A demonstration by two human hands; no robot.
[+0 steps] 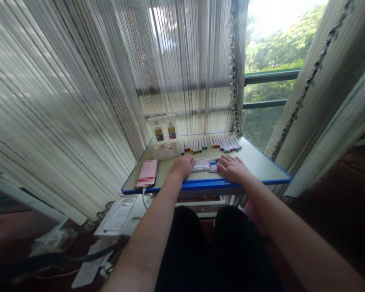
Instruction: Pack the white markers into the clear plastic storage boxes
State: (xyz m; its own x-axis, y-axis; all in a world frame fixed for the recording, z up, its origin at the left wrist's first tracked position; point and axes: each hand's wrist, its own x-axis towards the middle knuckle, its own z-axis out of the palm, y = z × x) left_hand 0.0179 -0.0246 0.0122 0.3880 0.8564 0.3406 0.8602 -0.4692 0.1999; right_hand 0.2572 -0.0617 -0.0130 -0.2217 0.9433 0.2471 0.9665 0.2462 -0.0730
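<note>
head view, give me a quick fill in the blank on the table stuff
The cream-topped table has a ____ rim. The left hand and right hand touch a pile of white-barrelled ____. The dark phone on a white cable lies at the table's ____ edge.
Missing: blue; markers; left.

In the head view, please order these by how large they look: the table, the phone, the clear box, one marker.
1. table
2. phone and clear box: they look alike, so unranked
3. marker
</note>
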